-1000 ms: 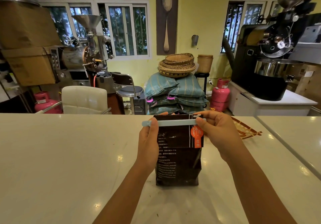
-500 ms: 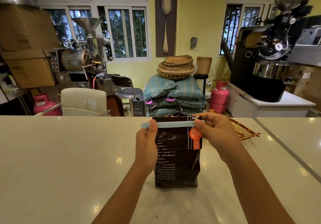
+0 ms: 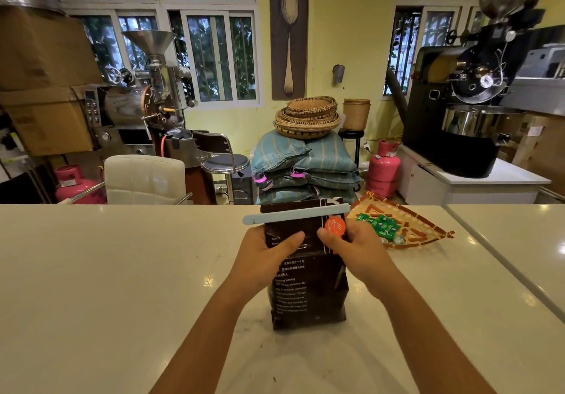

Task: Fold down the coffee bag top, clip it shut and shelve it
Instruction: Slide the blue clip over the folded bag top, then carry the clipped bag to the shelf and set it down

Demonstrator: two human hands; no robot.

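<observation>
A dark brown coffee bag (image 3: 308, 296) with white print and an orange sticker stands upright on the white counter (image 3: 107, 286). A long pale blue clip (image 3: 295, 215) sits across its folded top, sticking out to the left. My left hand (image 3: 266, 256) grips the bag's left side just under the clip, thumb across the front. My right hand (image 3: 354, 248) grips the right side the same way, thumb near the orange sticker. Neither hand touches the clip.
A flat woven tray (image 3: 406, 225) with green packets lies on the counter right of the bag. A seam (image 3: 501, 265) splits the counter on the right. Behind stand a white chair (image 3: 143, 178), stacked sacks (image 3: 305, 167), pink gas cylinders and two roasting machines.
Both hands have let go of the clip's ends and dropped lower onto the bag's sides. The clip stays on the folded top. The woven tray is now uncovered.
</observation>
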